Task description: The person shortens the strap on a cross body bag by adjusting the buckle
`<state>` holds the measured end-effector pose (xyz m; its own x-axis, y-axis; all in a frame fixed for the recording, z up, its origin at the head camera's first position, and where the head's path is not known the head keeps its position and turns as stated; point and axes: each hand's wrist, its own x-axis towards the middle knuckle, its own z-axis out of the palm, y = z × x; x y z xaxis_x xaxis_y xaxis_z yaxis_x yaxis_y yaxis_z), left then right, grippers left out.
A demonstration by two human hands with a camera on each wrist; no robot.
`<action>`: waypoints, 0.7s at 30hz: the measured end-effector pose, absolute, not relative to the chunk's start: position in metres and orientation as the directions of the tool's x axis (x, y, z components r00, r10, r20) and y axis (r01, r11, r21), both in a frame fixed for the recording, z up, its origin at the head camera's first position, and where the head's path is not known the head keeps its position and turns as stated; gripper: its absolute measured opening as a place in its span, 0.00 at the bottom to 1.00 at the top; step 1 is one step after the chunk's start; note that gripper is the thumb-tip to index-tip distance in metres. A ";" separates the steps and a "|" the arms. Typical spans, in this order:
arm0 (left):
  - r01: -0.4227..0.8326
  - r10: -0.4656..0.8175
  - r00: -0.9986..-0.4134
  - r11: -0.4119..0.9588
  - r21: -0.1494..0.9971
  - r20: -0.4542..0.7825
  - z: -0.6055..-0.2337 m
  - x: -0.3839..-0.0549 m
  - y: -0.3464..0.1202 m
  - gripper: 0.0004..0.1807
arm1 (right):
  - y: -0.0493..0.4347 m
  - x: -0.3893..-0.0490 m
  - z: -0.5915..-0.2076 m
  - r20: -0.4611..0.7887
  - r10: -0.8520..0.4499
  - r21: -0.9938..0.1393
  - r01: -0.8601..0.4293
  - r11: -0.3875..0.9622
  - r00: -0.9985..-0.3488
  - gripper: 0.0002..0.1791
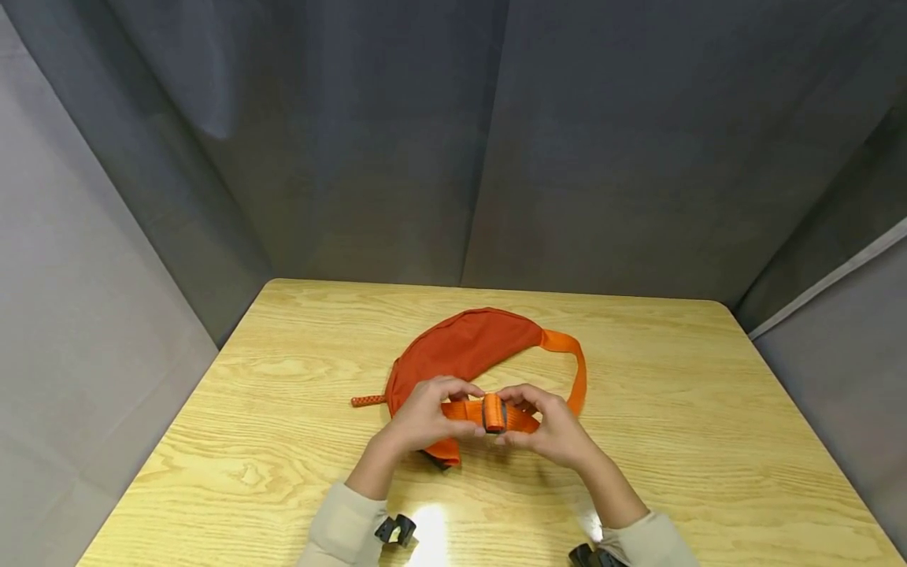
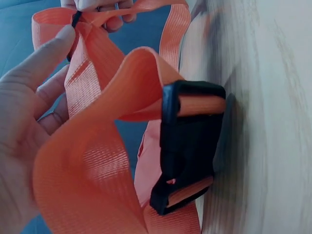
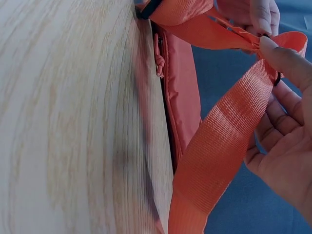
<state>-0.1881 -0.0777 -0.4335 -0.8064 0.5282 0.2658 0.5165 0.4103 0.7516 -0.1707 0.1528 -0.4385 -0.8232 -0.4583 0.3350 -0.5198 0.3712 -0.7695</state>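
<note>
A red-orange waist bag [image 1: 460, 342] lies on the table, its orange webbing strap [image 1: 523, 420] lifted in front of it. My left hand [image 1: 425, 416] pinches the strap on the left of a black strap slider [image 1: 505, 416]. On its other side, my right hand [image 1: 558, 429] grips the webbing between thumb and fingers. A small loop of webbing [image 1: 493, 409] bulges up through the slider between both hands. Below my left hand, a black side-release buckle [image 2: 189, 141] hangs fastened near the tabletop in the left wrist view.
The wooden table [image 1: 673, 409] carries the bag near its middle. A patterned cord pull [image 1: 367, 401] sticks out to the bag's left. A zipper pull [image 3: 159, 63] shows in the right wrist view. Grey curtains [image 1: 383, 142] stand behind and at the sides.
</note>
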 end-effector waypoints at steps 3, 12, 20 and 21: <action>0.534 0.530 -0.799 0.406 0.742 0.285 -0.434 -0.189 -0.080 0.15 | 0.152 -0.171 -0.438 0.325 -0.456 -0.778 -0.508 0.369 -0.828 0.27; 0.528 0.548 -0.793 0.399 0.749 0.267 -0.430 -0.190 -0.090 0.06 | 0.152 -0.169 -0.437 0.269 -0.445 -0.798 -0.457 0.394 -0.854 0.27; 0.448 0.544 -0.818 0.398 0.801 0.188 -0.427 -0.191 -0.105 0.05 | 0.147 -0.156 -0.412 0.281 -0.449 -0.803 -0.464 0.373 -0.848 0.25; 0.451 0.547 -0.816 0.399 0.799 0.188 -0.427 -0.191 -0.105 0.05 | 0.147 -0.157 -0.414 0.281 -0.449 -0.806 -0.463 0.370 -0.848 0.25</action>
<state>-0.1911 -0.1050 -0.4267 -0.8159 0.5468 0.1877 0.4508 0.3986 0.7987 -0.1569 0.1474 -0.4136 -0.8480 -0.4494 0.2809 -0.4628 0.3697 -0.8057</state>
